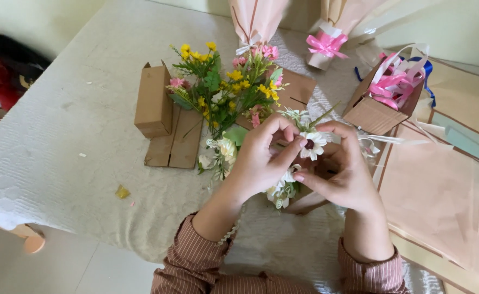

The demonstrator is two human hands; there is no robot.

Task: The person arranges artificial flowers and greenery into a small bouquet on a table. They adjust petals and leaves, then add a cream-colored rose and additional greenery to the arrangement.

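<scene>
- Nearest the camera are the striped brown sleeves (196, 261), from which both bare hands reach over a table covered in a white textured cloth (76, 125).
- At far left, a heap of dark and red fabric (2, 68) lies off the table edge, well apart from the work.
- Next comes an upright brown cardboard box (153, 100) with flat cardboard pieces (175, 142) just beside it.
- A loose bunch of yellow and pink flowers (226, 87) with green leaves lies between the box and the hands, not yet gathered or wrapped.
- The left hand (258, 160) has its thumb and fingers pressed together on the white daisy (313, 144), pinching the left side of the bloom.
- The right hand (345, 174) pinches the same daisy from the other side, fingers curled close over the petals; the daisy sits between both hands, above a small cluster of white flowers (283, 190).
- Behind, two finished pink-wrapped bouquets (326, 32) stand with bows tied, so that part looks done.
- To the right, a cardboard box of pink and blue ribbons (391, 90) is tipped open, beside sheets of pink wrapping paper (440, 196) lying flat and unused; wrapping and tying look still to come for this bunch.
</scene>
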